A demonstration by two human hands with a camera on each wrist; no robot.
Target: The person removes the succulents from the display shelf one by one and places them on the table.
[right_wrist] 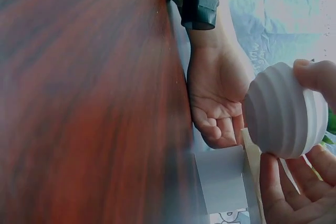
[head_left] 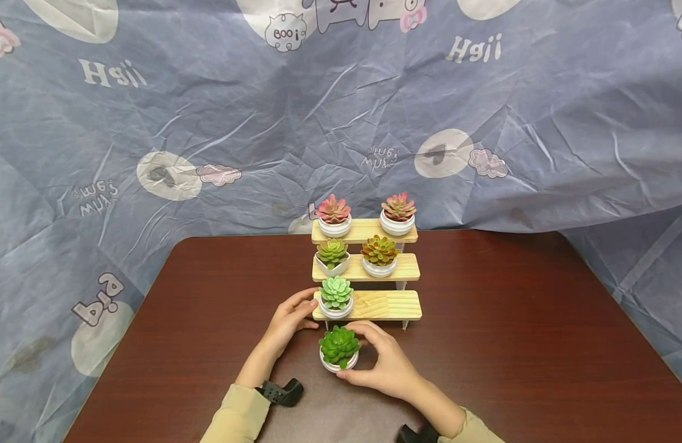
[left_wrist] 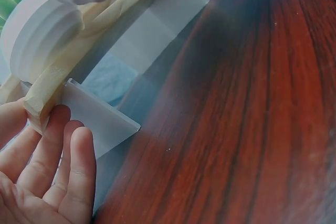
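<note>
My right hand [head_left: 387, 366] grips a potted green succulent [head_left: 339, 346] by its white ribbed pot [right_wrist: 283, 111], thumb on one side and fingers on the other. The pot is in front of the lowest step of a three-tier wooden stand [head_left: 387, 306], raised off the table in the right wrist view. At the left end of that step, my left hand [head_left: 288, 320] holds the board's edge [left_wrist: 44, 95] between its fingers. Close to those fingertips, a pale green succulent [head_left: 336, 292] in a white pot sits on the same step.
On the middle step stand a light green succulent [head_left: 332, 252] and an orange-brown one [head_left: 379, 251]. Two pinkish succulents, left [head_left: 333, 209] and right [head_left: 398, 207], occupy the top step. The stand rests on a dark reddish-brown table [head_left: 518, 320] before a hanging blue-grey cloth [head_left: 296, 117].
</note>
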